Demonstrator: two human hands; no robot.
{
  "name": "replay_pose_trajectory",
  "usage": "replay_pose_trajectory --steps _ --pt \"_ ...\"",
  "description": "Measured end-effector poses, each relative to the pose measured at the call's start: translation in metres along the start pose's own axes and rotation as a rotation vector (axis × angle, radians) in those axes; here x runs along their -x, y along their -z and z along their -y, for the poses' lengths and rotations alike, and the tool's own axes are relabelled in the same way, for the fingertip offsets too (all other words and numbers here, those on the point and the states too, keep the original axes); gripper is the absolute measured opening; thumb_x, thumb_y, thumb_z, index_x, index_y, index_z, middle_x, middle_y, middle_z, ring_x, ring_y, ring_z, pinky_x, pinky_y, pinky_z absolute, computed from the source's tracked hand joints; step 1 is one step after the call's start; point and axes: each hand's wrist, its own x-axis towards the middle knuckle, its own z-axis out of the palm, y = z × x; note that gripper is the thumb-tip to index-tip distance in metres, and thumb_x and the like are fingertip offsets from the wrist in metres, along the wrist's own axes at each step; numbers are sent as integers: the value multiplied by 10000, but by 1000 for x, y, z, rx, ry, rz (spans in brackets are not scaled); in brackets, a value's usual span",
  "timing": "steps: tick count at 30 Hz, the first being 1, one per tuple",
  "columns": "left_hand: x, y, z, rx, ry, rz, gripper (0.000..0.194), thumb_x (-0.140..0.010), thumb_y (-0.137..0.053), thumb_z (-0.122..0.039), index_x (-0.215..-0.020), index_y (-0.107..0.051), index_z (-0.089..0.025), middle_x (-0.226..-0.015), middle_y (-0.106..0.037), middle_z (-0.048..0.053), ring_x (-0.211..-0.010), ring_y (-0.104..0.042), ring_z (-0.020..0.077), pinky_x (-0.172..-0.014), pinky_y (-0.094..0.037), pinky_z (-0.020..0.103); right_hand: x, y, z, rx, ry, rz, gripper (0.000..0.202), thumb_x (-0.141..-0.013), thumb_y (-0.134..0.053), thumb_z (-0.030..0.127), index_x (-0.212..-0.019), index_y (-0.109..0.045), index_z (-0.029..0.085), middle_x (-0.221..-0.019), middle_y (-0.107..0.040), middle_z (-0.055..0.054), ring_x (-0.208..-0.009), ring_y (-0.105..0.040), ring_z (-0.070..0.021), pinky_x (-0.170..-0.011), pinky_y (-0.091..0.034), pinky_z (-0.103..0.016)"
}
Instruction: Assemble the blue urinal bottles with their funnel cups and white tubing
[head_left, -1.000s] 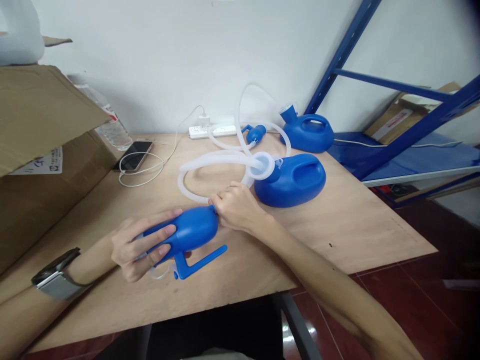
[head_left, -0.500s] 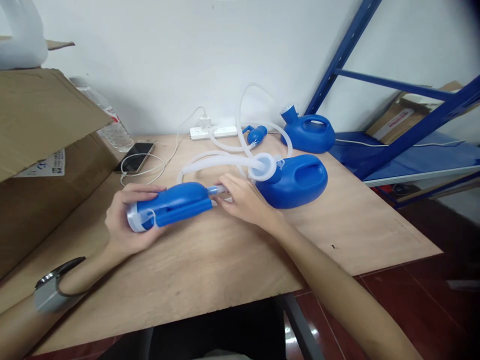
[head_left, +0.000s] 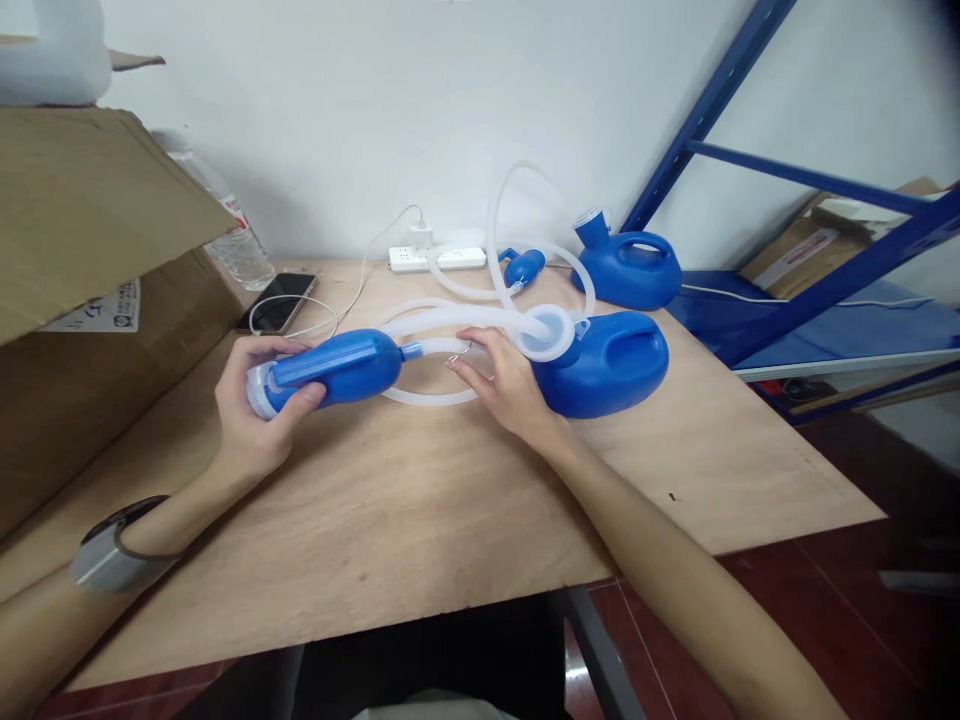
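The wooden table [head_left: 420,540] spreads out under my forearms, with a pale wall [head_left: 315,110] along its far side. To the right stands a blue metal rack [head_left: 806,180]; to the left, an open cardboard box [head_left: 67,410] with one flap sticking out over the wood. Two blue jugs sit on the right half of the table: the near jug [head_left: 592,385] on its side, a clear ring [head_left: 547,335] at its mouth, and the far jug [head_left: 637,285] behind it, neck up and leaning left. Clear tubing [head_left: 431,398] lies in loops across the middle, one loop rising against the wall.

My left hand [head_left: 255,420] is wrapped around the blue bulb [head_left: 364,375], thumb on the near side, just over the wood left of centre. Its clear cap [head_left: 260,392] points left and its nozzle right, into a length of tube. My right hand [head_left: 517,385] reaches in from the right, thumb and forefinger pinching a thin wire clip [head_left: 459,354] at that tube.

Far left, a plastic bottle [head_left: 244,255] leans by the box, and a phone [head_left: 281,300] lies nearer me under a white cable. A white power strip [head_left: 457,260] sits by the wall, a small blue piece [head_left: 525,265] just right of it.
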Motion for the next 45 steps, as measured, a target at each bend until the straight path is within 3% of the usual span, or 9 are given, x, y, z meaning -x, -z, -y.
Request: replay_pose_trajectory --steps 6,10,15,19,23,27,33,39,45 --pt "1 -1 -9 112 -30 6 452 -787 -886 -345 -1173 -687 -218 -1098 -783 66 -999 -762 235 -864 -581 343 4 -11 1 51 63 -194 352 -984 -773 469 -1220 -658 235 -1138 -793 -76 -1062 -770 -255 -975 -633 -414" --pt "2 -3 -11 107 -43 7 444 -786 -879 -330 -1172 -688 -223 -1100 -784 58 -986 -762 229 -857 -581 340 4 -14 8 67 80 -252 233 -1016 -736 358 -1192 -674 218 -1094 -800 -78 -1022 -776 -240 -941 -640 -398" --pt "3 -4 -5 96 0 -16 436 -780 -881 -352 -1151 -692 -222 -1090 -784 59 -973 -756 239 -846 -576 359 5 -9 4 87 142 -161 269 -1100 -570 266 -1324 -692 182 -1210 -800 -121 -1132 -766 -238 -1021 -618 -405" --pt "3 -3 -5 70 -25 -22 427 -782 -866 -379 -1135 -680 -227 -1069 -779 51 -951 -761 247 -824 -588 378 6 -5 -3 112 125 -75 392 -1152 -439 333 -1418 -681 177 -1263 -779 -139 -1198 -742 -252 -1047 -603 -425" --pt "2 -1 -8 14 -134 18 466 -774 -865 -372 -1174 -667 -237 -1076 -764 60 -958 -767 267 -829 -606 412 4 -5 1 66 60 -32 439 -1166 -381 385 -1405 -695 192 -1177 -790 -115 -1117 -746 -244 -1025 -592 -434" --pt "1 4 -12 10 -334 98 587 -733 -898 -378 -1255 -659 -258 -1091 -764 94 -937 -768 304 -792 -627 447 0 0 13 -1 7 57 426 -1164 -384 378 -1434 -669 212 -1115 -811 -92 -1076 -755 -247 -1032 -580 -462" --pt "8 6 -14 -2 -493 178 532 -876 -772 -524 -1345 -663 -298 -1119 -766 127 -922 -782 322 -720 -671 477 -7 9 24 -8 45 345 362 -1150 -455 397 -1391 -664 228 -1310 -780 -111 -1235 -732 -266 -1084 -563 -476" --pt "8 6 -13 0 -431 172 533 -878 -777 -536 -1333 -655 -287 -1111 -776 127 -949 -782 319 -756 -670 473 -11 13 27 -169 -48 279 281 -1127 -520 445 -1203 -651 209 -1112 -802 -74 -1019 -793 -227 -899 -623 -382" --pt "5 1 -11 -15 -390 131 587 -785 -852 -444 -1306 -624 -301 -1104 -765 95 -942 -779 315 -783 -660 481 -7 16 17 -66 161 239 373 -1002 -734 478 -1284 -672 242 -1274 -794 -90 -1221 -749 -264 -1066 -610 -473"
